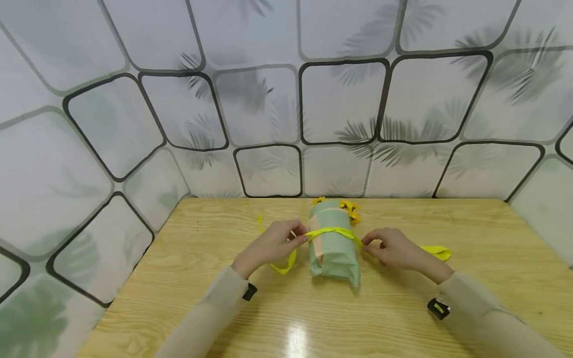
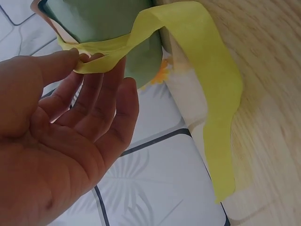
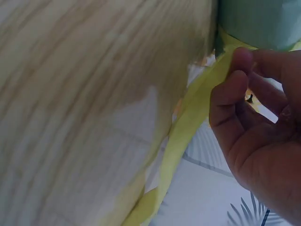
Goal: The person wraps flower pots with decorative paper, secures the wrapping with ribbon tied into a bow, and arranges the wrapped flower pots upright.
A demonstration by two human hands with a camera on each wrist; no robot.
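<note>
A bouquet wrapped in pale green paper [image 1: 337,253] lies on the table, its yellow flowers [image 1: 353,217] peeking out at the far end. Across its middle runs a yellow ribbon [image 1: 330,230]. On the left side of the bundle, my left hand [image 1: 277,243] pinches the ribbon between thumb and fingers; the left wrist view shows a loose ribbon end [image 2: 218,94] hanging past the fingers. At the right side my right hand [image 1: 396,250] pinches the ribbon too, and its tail [image 3: 176,141] trails away in the right wrist view. The ribbon's underside is hidden beneath the bundle.
The wooden table [image 1: 201,308] reaches back to a patterned wall covering [image 1: 268,109]. One ribbon tail [image 1: 286,268] lies left of the bouquet, and another ribbon part [image 1: 438,252] lies beyond the right wrist.
</note>
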